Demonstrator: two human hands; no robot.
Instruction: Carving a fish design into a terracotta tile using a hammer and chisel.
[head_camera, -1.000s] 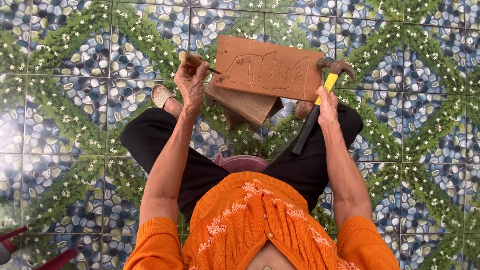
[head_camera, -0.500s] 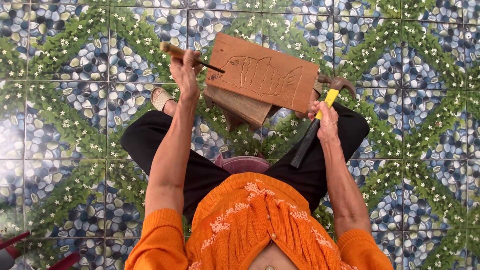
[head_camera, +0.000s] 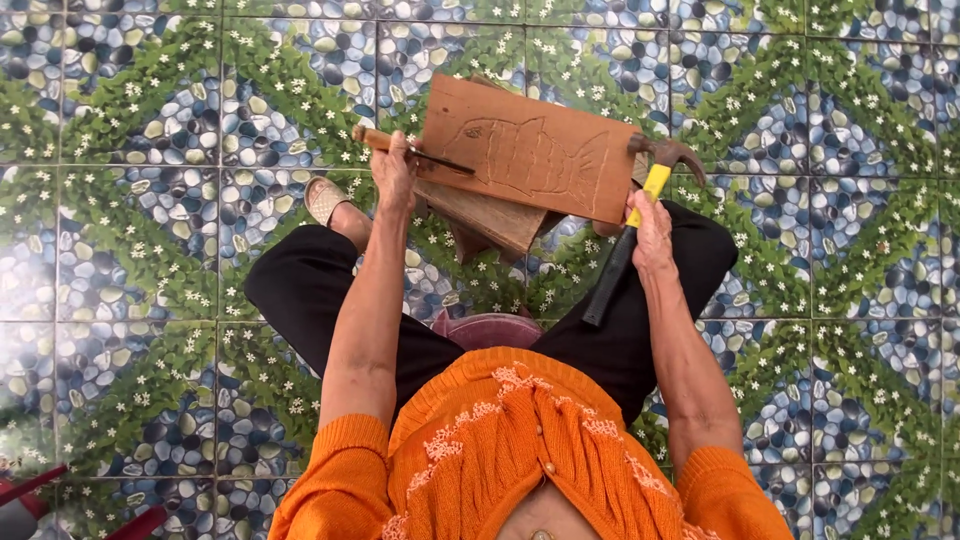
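A wooden board (head_camera: 535, 160) with the outline of a fish cut into its face rests tilted on a stack of other wooden pieces (head_camera: 490, 215), above the crossed legs of a person seated on the floor. A chisel (head_camera: 405, 150) with a wooden handle lies in the left hand (head_camera: 395, 172), the fingers clenched round the handle, its dark metal blade reaching right so that the tip meets the board near the fish's head. The right hand (head_camera: 650, 225) sits just beside the board's lower right corner, fingers wrapped round the yellow part of a hammer (head_camera: 640, 215) handle. The hammer's metal head stands up past the board's right edge, and its black grip slants down across the person's knee. The person wears black trousers (head_camera: 330, 290) and an orange knitted top (head_camera: 520, 450) with the sleeves pushed up the forearms. A sandalled foot (head_camera: 328, 200) shows to the left of the chisel hand. A dark red round object (head_camera: 490, 328) lies between the knees, partly hidden. The floor (head_camera: 150, 120) is tiled in a pattern of blue pebbles and green diamond bands dotted with small white flowers.
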